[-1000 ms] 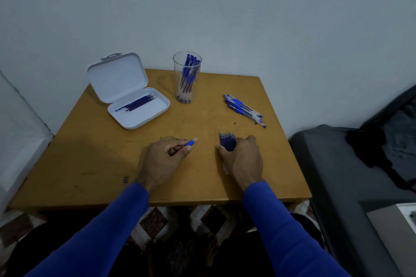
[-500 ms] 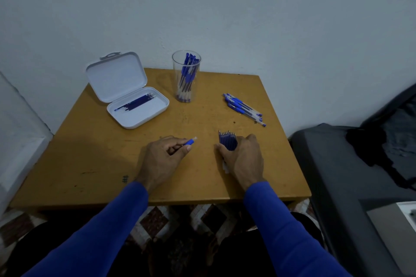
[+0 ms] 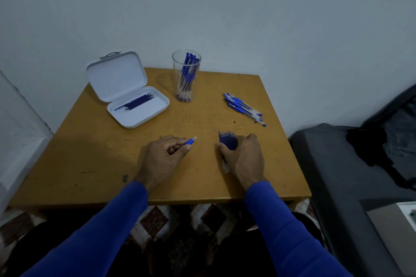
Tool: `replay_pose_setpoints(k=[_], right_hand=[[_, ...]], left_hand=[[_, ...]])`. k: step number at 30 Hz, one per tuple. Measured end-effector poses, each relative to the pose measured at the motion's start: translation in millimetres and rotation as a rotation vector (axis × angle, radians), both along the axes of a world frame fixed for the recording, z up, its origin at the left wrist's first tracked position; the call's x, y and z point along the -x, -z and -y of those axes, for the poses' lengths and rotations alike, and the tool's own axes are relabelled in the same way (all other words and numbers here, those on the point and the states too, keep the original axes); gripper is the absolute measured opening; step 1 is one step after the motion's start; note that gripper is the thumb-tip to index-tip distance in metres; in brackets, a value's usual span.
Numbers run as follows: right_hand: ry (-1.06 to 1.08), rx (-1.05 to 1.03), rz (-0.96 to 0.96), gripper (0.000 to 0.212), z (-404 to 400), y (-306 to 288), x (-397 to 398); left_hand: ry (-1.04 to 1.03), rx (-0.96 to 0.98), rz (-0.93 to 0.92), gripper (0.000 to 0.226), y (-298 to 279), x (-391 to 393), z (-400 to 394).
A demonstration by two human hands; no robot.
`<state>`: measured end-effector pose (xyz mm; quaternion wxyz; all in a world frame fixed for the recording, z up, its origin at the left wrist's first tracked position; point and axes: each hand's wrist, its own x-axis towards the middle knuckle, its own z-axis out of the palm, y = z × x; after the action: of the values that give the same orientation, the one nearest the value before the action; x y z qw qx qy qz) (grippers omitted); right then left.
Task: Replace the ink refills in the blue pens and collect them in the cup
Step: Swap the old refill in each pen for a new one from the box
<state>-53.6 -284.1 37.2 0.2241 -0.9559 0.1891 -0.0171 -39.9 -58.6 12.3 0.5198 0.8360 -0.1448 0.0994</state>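
Note:
My left hand [image 3: 163, 156] grips a blue pen [image 3: 190, 141] near the middle of the wooden table [image 3: 90, 159]; only the pen's blue grip and clear tip stick out past my thumb. My right hand [image 3: 243, 157] lies over a bundle of blue ink refills [image 3: 227, 140], fingers curled round it, metal tips pointing away from me. A clear cup [image 3: 186, 75] at the back holds several blue pens standing upright. Several more blue pens [image 3: 244, 108] lie loose at the back right.
An open white case [image 3: 128, 90] at the back left holds several dark refills in its tray, lid raised toward the wall. A dark grey seat [image 3: 351, 175] stands right of the table. Patterned floor tiles show below the front edge.
Both hands stay where they were, with the pen and the refill bundle still held. Nothing on the table has moved.

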Motion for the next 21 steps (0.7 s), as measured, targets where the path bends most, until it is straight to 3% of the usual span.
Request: replay_pose_setpoints(k=[6, 16, 21], right_hand=[[-0.068, 0.084, 0.059, 0.066, -10.9, -10.6, -3.2], [-0.449, 0.168, 0.185, 0.041, -98.4, -37.6, -42.2], [-0.599, 0.172, 0.246, 0.03, -145.7, -40.8, -76.1]], left_hand=[[0.005, 0.024, -0.002, 0.019, -5.7, -0.4, -3.3], [-0.123, 0.115, -0.015, 0.018, -15.0, -10.3, -65.4], [-0.221, 0.1, 0.069, 0.018, -18.2, -12.9, -108.4]])
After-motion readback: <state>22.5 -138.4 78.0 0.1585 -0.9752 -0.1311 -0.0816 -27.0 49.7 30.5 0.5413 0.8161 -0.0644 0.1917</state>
